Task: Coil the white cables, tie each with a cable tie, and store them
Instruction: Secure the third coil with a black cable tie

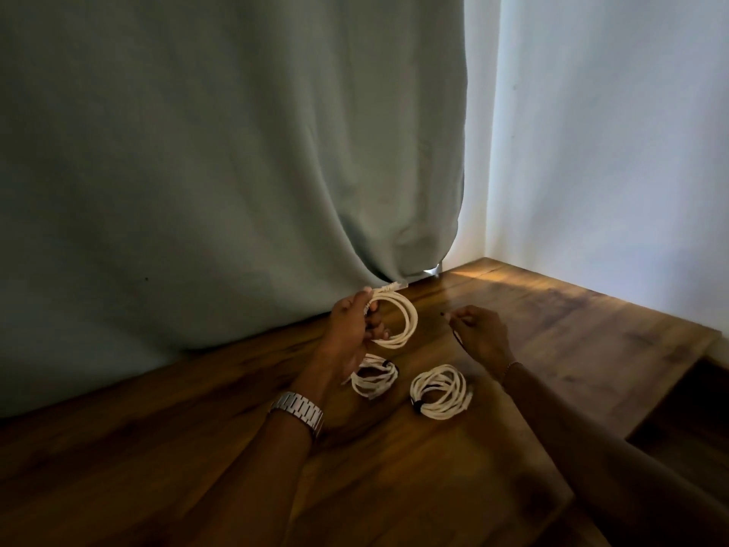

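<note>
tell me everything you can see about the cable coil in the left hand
The held cable coil is a white, cord-like cable wound into several round loops, standing roughly upright above the wooden table, not touching it. The left hand grips its left side, fingers curled through the loops. One cable end sticks out at the top, toward the grey curtain. No cable tie shows on it, unlike the two coils lying below it.

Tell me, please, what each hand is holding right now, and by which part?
The left hand grips the coiled white cable at its left side. The right hand pinches something thin and dark, apparently a cable tie.
</note>
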`<state>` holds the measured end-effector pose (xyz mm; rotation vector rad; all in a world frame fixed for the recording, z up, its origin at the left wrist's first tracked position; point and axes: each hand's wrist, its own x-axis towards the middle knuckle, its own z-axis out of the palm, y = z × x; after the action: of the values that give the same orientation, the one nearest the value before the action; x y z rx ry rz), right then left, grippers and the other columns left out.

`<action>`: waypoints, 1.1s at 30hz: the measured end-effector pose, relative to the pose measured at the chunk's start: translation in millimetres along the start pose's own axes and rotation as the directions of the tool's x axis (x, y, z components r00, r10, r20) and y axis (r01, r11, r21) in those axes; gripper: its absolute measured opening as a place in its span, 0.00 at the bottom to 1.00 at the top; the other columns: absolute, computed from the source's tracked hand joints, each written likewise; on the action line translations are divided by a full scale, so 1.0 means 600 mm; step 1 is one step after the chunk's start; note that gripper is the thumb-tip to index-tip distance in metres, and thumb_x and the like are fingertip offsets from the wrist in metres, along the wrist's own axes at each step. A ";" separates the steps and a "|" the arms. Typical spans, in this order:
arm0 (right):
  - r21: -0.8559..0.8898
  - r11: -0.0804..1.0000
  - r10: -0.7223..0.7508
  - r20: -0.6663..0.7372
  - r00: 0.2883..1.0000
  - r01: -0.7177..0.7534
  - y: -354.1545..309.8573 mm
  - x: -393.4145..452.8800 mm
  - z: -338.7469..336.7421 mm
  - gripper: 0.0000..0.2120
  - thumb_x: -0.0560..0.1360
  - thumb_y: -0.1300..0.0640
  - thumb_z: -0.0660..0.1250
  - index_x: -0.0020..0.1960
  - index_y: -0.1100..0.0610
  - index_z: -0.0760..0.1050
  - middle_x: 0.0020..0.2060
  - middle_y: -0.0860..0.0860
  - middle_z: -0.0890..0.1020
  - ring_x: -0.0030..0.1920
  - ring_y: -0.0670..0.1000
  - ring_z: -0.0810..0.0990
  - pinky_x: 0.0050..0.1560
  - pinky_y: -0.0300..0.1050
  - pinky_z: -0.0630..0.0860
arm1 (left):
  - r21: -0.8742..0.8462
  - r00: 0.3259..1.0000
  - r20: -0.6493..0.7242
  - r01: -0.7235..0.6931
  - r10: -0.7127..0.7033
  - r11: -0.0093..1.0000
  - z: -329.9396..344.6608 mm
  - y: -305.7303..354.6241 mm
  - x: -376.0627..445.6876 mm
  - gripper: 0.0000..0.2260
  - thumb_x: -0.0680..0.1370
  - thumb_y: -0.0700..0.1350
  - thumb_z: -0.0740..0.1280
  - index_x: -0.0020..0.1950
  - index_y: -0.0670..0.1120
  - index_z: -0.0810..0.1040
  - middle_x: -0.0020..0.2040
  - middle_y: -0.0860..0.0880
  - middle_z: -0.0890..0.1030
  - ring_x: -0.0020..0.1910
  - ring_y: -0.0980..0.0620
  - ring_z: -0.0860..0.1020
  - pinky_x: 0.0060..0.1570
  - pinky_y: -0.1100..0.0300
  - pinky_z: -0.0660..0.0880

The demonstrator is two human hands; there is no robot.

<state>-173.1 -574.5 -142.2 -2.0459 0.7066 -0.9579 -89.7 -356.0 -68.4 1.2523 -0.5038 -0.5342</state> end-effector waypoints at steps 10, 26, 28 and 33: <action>0.551 0.825 -0.158 0.005 0.988 0.129 -0.255 -0.068 0.018 0.06 0.75 0.57 0.74 0.52 0.51 0.85 0.43 0.45 0.87 0.41 0.39 0.84 0.41 0.32 0.77 | 0.006 0.992 -0.046 -0.121 0.121 0.993 -0.086 0.045 -0.068 0.17 0.85 0.47 0.56 0.38 0.43 0.69 0.25 0.51 0.62 0.22 0.56 0.62 0.34 0.56 0.67; 0.632 0.745 -0.159 0.479 0.863 -0.214 -0.496 -0.321 0.159 0.03 0.75 0.58 0.74 0.46 0.57 0.85 0.38 0.53 0.87 0.39 0.50 0.87 0.37 0.39 0.79 | 0.221 0.873 -0.231 -0.382 0.429 0.897 -0.316 0.128 -0.202 0.14 0.86 0.45 0.55 0.50 0.43 0.79 0.39 0.47 0.81 0.37 0.53 0.79 0.37 0.59 0.76; 0.609 0.735 -0.087 0.520 0.850 -0.298 -0.503 -0.340 0.186 0.03 0.75 0.60 0.73 0.46 0.59 0.84 0.37 0.54 0.87 0.37 0.50 0.86 0.33 0.39 0.78 | 0.291 0.856 -0.234 -0.391 0.462 0.873 -0.336 0.135 -0.221 0.15 0.86 0.46 0.55 0.50 0.39 0.77 0.37 0.45 0.79 0.37 0.49 0.77 0.38 0.58 0.75; 0.574 0.709 0.023 0.562 0.827 -0.410 -0.529 -0.362 0.235 0.05 0.71 0.62 0.74 0.41 0.64 0.83 0.33 0.59 0.86 0.33 0.51 0.82 0.31 0.41 0.76 | 0.519 0.824 -0.134 -0.415 0.551 0.747 -0.384 0.137 -0.248 0.19 0.85 0.52 0.56 0.52 0.36 0.74 0.36 0.43 0.75 0.37 0.46 0.73 0.41 0.43 0.73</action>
<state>-131.8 -182.8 -30.6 -1.3975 0.2321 -0.3747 -52.7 -72.4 -53.4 1.5535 -0.7183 0.2405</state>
